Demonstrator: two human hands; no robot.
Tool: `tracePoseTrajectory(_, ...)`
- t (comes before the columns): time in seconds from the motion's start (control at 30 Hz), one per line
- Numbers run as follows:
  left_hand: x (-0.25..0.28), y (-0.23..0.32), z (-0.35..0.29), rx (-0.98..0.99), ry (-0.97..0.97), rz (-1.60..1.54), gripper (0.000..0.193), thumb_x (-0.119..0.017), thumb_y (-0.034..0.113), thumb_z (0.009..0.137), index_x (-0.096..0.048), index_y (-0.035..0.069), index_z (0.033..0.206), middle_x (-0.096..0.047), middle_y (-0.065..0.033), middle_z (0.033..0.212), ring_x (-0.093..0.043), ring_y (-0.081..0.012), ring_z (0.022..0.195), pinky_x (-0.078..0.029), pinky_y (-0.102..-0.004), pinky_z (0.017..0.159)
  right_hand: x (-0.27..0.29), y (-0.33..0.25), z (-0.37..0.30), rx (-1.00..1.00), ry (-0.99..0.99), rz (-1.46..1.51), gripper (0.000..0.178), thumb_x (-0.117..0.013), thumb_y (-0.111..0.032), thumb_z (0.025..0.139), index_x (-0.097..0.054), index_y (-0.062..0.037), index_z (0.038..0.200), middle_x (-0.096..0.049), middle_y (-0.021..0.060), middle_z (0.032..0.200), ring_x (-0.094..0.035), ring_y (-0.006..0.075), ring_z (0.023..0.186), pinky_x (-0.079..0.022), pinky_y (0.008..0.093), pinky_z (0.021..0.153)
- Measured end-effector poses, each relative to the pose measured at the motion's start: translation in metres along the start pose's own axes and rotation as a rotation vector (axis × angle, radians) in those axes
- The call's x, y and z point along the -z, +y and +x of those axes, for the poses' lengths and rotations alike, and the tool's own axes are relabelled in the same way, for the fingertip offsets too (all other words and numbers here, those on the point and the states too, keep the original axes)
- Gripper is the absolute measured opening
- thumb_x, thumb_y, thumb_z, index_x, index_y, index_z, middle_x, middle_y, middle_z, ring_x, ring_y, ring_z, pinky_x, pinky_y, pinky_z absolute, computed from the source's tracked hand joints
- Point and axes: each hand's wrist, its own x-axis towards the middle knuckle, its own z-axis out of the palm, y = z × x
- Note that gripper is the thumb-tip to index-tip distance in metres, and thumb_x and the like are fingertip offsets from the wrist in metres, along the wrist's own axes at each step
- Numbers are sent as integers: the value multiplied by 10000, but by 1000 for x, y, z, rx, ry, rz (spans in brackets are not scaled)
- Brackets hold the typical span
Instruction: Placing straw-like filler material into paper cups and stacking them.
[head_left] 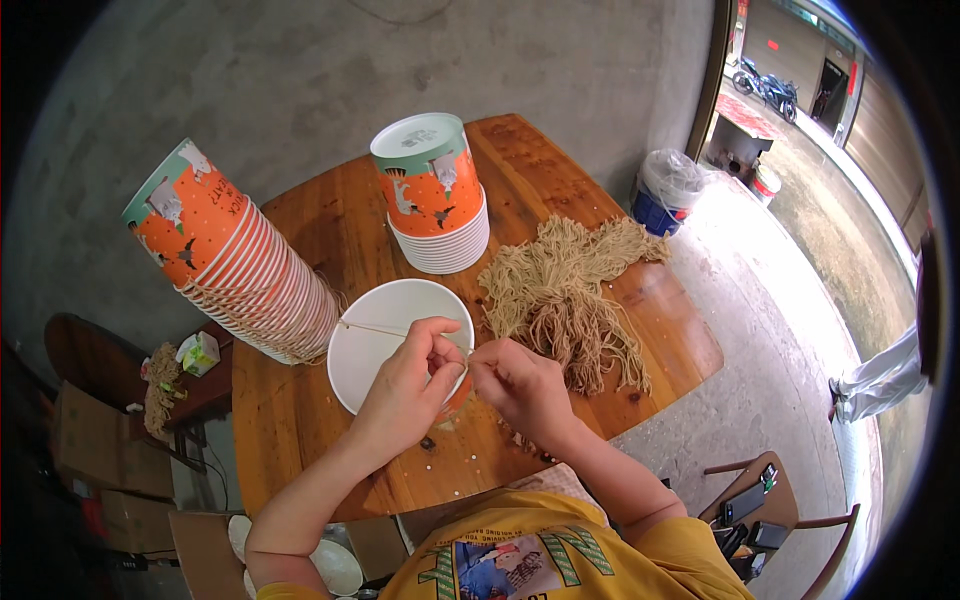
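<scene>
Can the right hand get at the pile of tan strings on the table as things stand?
Probably yes: the pile of tan strings lies just beyond the right hand, nothing between. But its fingers pinch a string with the left hand.

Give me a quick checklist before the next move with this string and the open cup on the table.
1. Left hand pinching the string: ok, fingers closed on it above the cup.
2. Right hand on the string: ok, fingertips meet the left hand's.
3. String across the white paper cup: ok, one strand runs over its mouth.
4. Cup steady: cannot tell, the hands hide its near side.
5. Spare strings at hand: ok, heaped right of the cup.
6. Cup stacks apart from the hands: ok.
</scene>
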Motion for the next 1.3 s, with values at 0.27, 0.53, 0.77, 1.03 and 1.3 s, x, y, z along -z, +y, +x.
tracePoseTrajectory(0.27,0,-5,0,-49,-8,68,266,-530,27,934,-455,21,1189,-568,-85,903,-592,-194,863,-485,-311,797,-5,3,-6,-96,-13,172,61,-645,-3,875,-594,-27,898,-611,20,746,-537,59,603,-443,224,549)
tracePoseTrajectory(0.53,2,4,2,66,-64,8,213,-544,44,929,-479,8,1129,-576,-99,944,-593,-184,879,-488,-316,780,-7,10,-9,-120,-35,241,46,-618,-9,911,-574,-19,923,-619,12,750,-597,61,645,-458,219,563)
tracePoseTrajectory(0.77,0,-3,1,-157,5,269,173,-549,7,878,-505,12,1045,-539,-133,930,-561,-302,895,-467,-402,805,-7,9,-13,-157,-22,287,53,-641,-14,895,-596,-23,921,-622,18,795,-571,65,646,-453,225,566)
tracePoseTrajectory(1.03,-1,0,1,-243,48,402,102,-554,-1,859,-520,17,953,-486,-137,934,-515,-333,917,-442,-429,806,-8,9,-20,-123,-5,284,64,-656,-18,880,-625,-39,932,-612,17,847,-550,67,683,-453,226,599)
tracePoseTrajectory(1.3,0,1,2,-186,25,336,68,-523,11,872,-511,21,938,-501,-139,926,-523,-329,922,-441,-422,814,-10,9,-24,-146,-32,302,102,-642,-12,873,-596,-48,957,-626,61,869,-607,142,694,-499,259,585)
